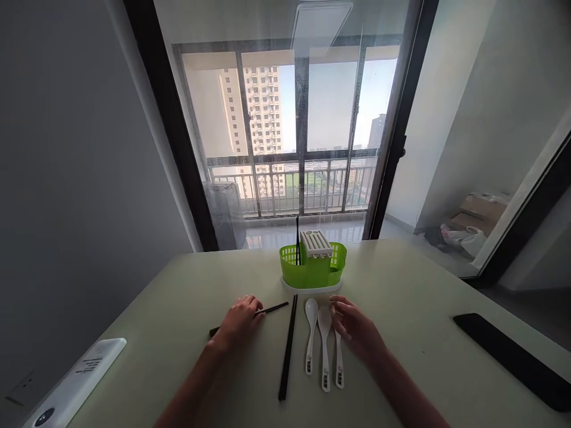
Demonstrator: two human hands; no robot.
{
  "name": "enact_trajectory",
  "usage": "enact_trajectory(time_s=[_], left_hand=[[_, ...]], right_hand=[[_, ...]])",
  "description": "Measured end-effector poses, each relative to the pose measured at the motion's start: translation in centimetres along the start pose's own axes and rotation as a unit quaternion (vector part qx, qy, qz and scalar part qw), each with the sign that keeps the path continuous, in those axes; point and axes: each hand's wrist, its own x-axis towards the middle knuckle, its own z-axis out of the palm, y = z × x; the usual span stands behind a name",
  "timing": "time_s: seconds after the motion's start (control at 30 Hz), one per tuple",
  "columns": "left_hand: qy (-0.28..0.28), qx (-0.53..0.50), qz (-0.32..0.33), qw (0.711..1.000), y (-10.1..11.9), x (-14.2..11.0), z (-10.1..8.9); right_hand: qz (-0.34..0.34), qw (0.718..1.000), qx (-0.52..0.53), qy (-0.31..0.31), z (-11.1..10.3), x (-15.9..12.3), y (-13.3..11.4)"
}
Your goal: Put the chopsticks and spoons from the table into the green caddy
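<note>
Forearms [196, 380] nearest, before the green basket [292, 276]: left hand [241, 318] over dark chopsticks [273, 308], right hand [354, 327] at one spoon [339, 362]; cannot tell either grip's hold. Already inside the basket, slim sticks [298, 252]; still before it, loose pair [288, 351], two spoons [311, 309].

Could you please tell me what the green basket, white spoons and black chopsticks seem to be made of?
Green basket: probably smooth moulded plastic, given its even colour and grid openings. White spoons: smooth, slightly shiny, perhaps melamine or ceramic. Black chopsticks: uniformly dark, no grain visible; plastic or coated wood, hard to tell.
</note>
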Motion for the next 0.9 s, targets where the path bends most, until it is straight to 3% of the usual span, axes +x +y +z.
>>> enact_trajectory(time_s=[0.2, 0.37, 0.5, 0.6, 0.7, 0.73, 0.83, 0.9], left_hand=[[0.011, 0.099, -0.01, 0.995, 0.5, 0.4, 0.5], [0.052, 0.059, -0.001, 0.997, 1.0, 0.0, 0.4], [0.163, -0.1, -0.001, 0.982, 2.8, -0.4, -0.5], [0.221, -0.281, -0.012, 0.934, 4.8, -0.5, -1.3], [0.213, -0.433, -0.043, 0.875, 6.6, -0.5, -1.8], [0.205, -0.468, -0.051, 0.858, 7.0, -0.5, -1.9], [0.192, -0.522, -0.069, 0.828, 7.6, -0.5, -1.7], [0.194, -0.541, -0.077, 0.815, 7.6, -0.4, -1.4]], right_hand=[[-0.009, 1.0, -0.023, 0.008, 0.0, 0.0, 0.0], [-0.025, 0.997, -0.074, 0.017, 0.1, 0.0, -0.1], [-0.051, 0.985, -0.163, 0.018, 1.4, -0.3, -0.4], [-0.068, 0.966, -0.248, -0.004, 3.9, -0.1, -1.2], [-0.088, 0.944, -0.316, -0.043, 7.6, 1.1, -2.6], [-0.099, 0.931, -0.347, -0.058, 9.0, 1.6, -3.2], [-0.213, 0.79, -0.564, -0.11, 12.8, 3.2, -4.8], [-0.238, 0.757, -0.597, -0.118, 14.9, 4.0, -5.6]])
